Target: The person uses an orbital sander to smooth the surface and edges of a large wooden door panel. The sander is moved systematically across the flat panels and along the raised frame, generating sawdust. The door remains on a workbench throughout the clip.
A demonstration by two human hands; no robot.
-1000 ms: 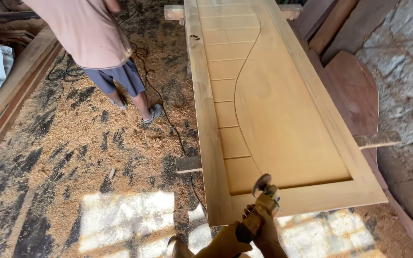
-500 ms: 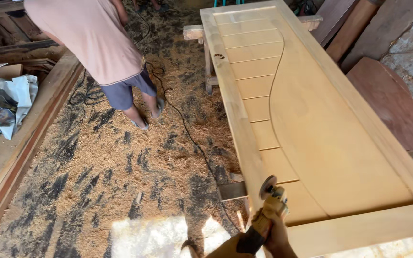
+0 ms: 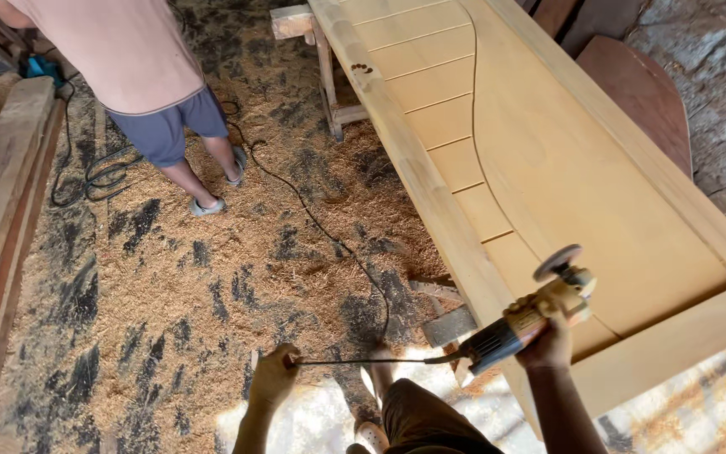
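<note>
Big wooden door takes up most of the shot, lying flat on a trestle, its long axis running from the near corner by you up and away to the top of the view. The floor around it is deep in sawdust, and another person stands off to the upper left, well apart from you.

Your right hand has its fingers clenched around the grinder, which hovers right at the door's near end, disc up, body lying roughly left-to-right across the frame edge. So the door is straight ahead of that hand, and it's clearly the nearer one.

Your left hand is out over the floor, fingers closed on the cord, pulled taut back from the grinder.
</note>
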